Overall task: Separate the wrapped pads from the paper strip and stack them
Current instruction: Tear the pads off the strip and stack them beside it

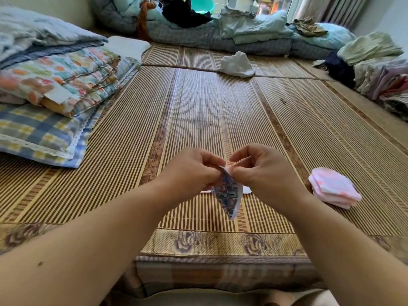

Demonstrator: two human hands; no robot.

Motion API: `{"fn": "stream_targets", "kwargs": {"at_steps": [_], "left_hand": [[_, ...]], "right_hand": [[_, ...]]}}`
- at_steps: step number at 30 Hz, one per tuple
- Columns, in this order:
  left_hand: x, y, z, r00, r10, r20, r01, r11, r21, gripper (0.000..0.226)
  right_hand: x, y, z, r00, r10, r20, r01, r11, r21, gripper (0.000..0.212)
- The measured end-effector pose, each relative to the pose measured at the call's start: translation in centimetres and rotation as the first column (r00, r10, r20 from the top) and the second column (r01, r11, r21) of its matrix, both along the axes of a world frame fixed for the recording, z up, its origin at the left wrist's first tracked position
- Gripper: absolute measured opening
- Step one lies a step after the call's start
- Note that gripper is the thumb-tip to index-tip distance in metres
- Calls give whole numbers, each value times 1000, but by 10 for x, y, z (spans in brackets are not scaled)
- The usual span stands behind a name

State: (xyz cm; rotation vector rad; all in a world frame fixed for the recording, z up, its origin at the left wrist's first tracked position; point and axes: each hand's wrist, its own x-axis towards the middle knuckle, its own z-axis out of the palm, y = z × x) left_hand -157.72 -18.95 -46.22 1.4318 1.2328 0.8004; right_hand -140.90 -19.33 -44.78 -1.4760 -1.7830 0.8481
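Observation:
Above the bamboo mat (198, 120), my left hand (189, 171) and my right hand (262, 168) meet and both pinch the top of a paper strip (228, 196) with blue print on one side and white on the other. It hangs down between my wrists. A small stack of pink wrapped pads (333, 187) lies on the mat to the right of my right hand. A bit of white paper (246, 190) shows on the mat behind the strip, mostly hidden by my hands.
Folded quilts and a checked pillow (42, 131) are piled at the left. A crumpled white cloth (237, 65) lies mid-mat further back. Folded clothes (384, 80) stack along the right edge, and bedding (220, 34) lines the back. The mat's floral border (220, 242) runs along the near edge.

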Motion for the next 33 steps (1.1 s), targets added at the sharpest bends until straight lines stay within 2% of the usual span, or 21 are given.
{"fn": "stream_targets", "kwargs": {"at_steps": [3, 7, 11, 13, 16, 17, 19, 21, 23, 25, 27, 30, 33], "left_hand": [[-1, 0, -5, 980, 25, -196, 4, 989, 145, 5], [1, 4, -10, 962, 33, -271, 16, 984, 176, 8], [2, 6, -11, 972, 22, -234, 15, 988, 156, 11], [3, 7, -12, 978, 11, -210, 17, 991, 132, 13], [3, 8, -11, 990, 28, -139, -12, 993, 119, 19], [3, 8, -10, 996, 44, -81, -36, 994, 100, 20], [5, 9, -8, 998, 66, 19, -67, 996, 60, 15], [8, 10, -5, 998, 69, 12, -70, 995, 70, 7], [10, 12, -6, 996, 60, -69, -52, 993, 105, 18], [11, 13, -8, 984, 41, -171, -17, 990, 137, 23], [11, 13, -12, 966, 25, -256, 14, 989, 149, 19], [8, 14, -16, 944, 29, -328, 30, 984, 174, 10], [7, 16, -18, 943, 48, -331, 18, 981, 193, 6]], "right_hand": [[0, -2, -1, 1000, 13, -10, -13, 1000, -5, 13], [3, -3, -3, 999, 27, -35, -27, 1000, -4, 11], [7, -3, -5, 997, 22, -74, -25, 999, -48, 8], [9, -3, -6, 988, -1, -152, -11, 997, -77, 8], [14, -3, -7, 958, -27, -286, -30, 981, -194, 34], [15, -4, -8, 960, -20, -278, -48, 971, -235, 36], [20, -3, -9, 980, -17, -200, -37, 964, -263, 23], [39, 6, -8, 974, -109, -198, 63, 972, -225, 8], [75, 21, -3, 933, -280, -226, 248, 956, -159, 2], [122, 34, -2, 866, -462, -190, 446, 887, -124, 4], [166, 42, -14, 794, -594, -132, 576, 804, -149, 5], [209, 48, -38, 722, -692, -9, 677, 709, -197, 11], [221, 51, -54, 685, -722, 102, 726, 662, -186, 23]]}}
